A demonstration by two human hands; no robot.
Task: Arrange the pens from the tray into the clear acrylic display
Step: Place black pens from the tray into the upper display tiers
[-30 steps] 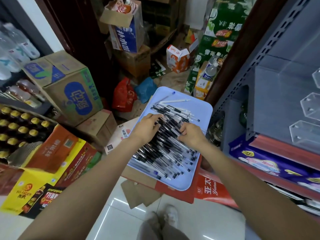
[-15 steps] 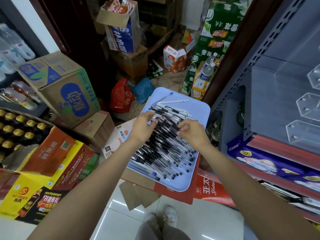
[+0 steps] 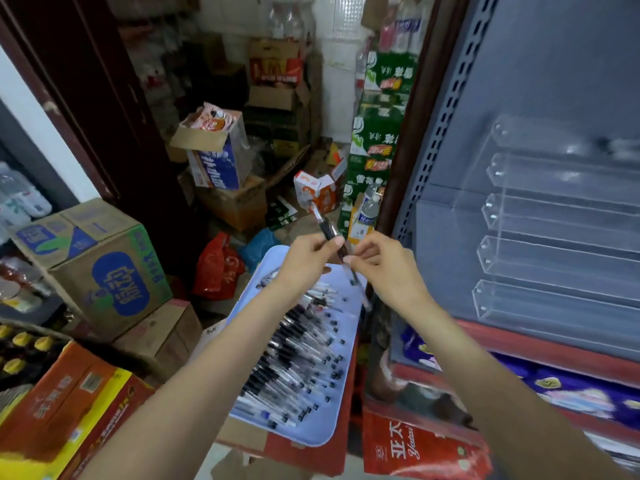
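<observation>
A light blue tray (image 3: 341,299) rests on red cartons below my hands, and a heap of black-and-clear pens (image 3: 294,355) lies in it. Above the tray's far end I hold a small bunch of pens (image 3: 327,226) tilted up to the left. My left hand (image 3: 308,259) pinches its upper part and my right hand (image 3: 384,268) pinches its lower part. The clear acrylic display (image 3: 554,237), with several stepped troughs that look empty, stands on the grey shelf at the right.
Cardboard cartons (image 3: 100,268) crowd the left side and the back. A red bag (image 3: 216,268) lies beyond the tray. The shelf's perforated upright (image 3: 429,161) rises just right of my hands. Purple packets (image 3: 540,382) lie on the shelf below the display.
Both hands have left the pile and risen above the tray with a few pens held between them. The camera has tilted up, and more of the display shows.
</observation>
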